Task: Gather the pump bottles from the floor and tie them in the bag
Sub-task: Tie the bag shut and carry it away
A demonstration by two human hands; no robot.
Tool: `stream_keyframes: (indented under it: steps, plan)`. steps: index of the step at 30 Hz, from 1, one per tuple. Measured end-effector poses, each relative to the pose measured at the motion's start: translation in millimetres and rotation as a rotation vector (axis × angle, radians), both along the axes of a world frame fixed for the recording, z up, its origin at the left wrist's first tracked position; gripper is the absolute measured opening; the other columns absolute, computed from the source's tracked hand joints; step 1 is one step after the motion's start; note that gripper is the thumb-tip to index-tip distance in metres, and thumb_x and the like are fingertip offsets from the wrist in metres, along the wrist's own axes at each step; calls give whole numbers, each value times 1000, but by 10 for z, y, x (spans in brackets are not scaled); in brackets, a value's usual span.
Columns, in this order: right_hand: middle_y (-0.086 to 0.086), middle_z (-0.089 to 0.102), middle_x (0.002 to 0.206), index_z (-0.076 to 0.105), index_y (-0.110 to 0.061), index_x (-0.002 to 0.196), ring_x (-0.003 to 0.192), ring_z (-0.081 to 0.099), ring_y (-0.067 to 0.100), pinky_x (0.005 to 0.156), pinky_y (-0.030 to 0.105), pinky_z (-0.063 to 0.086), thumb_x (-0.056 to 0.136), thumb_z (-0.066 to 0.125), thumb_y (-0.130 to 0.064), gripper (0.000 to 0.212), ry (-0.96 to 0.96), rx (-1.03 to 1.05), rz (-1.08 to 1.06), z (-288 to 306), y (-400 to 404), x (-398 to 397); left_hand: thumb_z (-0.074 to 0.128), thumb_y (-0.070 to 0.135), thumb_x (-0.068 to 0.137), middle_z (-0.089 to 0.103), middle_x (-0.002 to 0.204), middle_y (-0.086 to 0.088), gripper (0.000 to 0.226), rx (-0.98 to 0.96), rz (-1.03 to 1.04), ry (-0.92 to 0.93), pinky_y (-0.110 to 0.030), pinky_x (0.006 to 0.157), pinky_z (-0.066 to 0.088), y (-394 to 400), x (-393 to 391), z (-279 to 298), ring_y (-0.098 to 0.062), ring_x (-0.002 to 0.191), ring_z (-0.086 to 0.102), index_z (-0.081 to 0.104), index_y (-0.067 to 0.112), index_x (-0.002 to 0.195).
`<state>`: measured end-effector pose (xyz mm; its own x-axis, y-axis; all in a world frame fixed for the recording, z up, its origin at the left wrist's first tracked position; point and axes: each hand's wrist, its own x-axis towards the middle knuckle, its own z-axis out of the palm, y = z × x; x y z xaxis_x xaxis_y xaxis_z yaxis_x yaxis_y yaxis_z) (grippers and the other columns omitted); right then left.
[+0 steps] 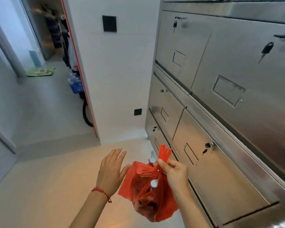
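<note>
Beside the steel lockers (220,112), the red plastic bag (148,193) of pump bottles (153,184) hangs upright above the floor (48,186) from the right hand (174,171) pinching its knotted handles (164,153), the left hand (111,170) spread empty just beside it.

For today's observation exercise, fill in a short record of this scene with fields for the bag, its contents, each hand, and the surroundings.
bag: red plastic bag, gathered and knotted at the neck, hanging clear of the floor
contents: pump bottles, white pump heads poking out
right hand: right hand pinching the bag at its knot, handles sticking up
left hand: left hand open, beside the bag, holding nothing
surroundings: steel lockers on the right, some with keys
</note>
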<state>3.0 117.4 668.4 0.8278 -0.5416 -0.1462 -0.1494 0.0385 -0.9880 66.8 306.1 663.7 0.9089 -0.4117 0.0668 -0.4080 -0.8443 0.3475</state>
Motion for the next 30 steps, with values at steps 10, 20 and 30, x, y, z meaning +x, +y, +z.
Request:
stream_keyframes:
  steps: [10, 20, 30]
  plan:
    - [10, 72, 62, 75, -17, 60, 59, 62, 19, 68, 39, 51, 77, 70, -14, 17, 28, -21, 80, -89, -360, 1445, 9, 57, 91, 62, 120, -15, 75, -40, 105, 42, -50, 87, 48, -267, 1146, -133, -35, 113, 56, 60, 7, 114]
    - [-2, 73, 60, 75, -25, 61, 56, 63, 7, 62, 28, 49, 78, 70, -16, 20, 91, -23, 15, -352, -553, 2972, 6, 57, 90, 61, 123, -13, 76, 30, 44, 86, -48, 89, 48, -364, 2868, -390, -33, 116, 55, 58, 9, 118]
    - [2, 74, 66, 75, -17, 64, 69, 68, 20, 74, 37, 51, 77, 70, -14, 15, 138, 1, -4, -573, -803, 4279, 4, 59, 89, 59, 124, -16, 80, 53, 62, 143, -49, 92, 46, -524, 4120, -610, -36, 117, 53, 57, 7, 120]
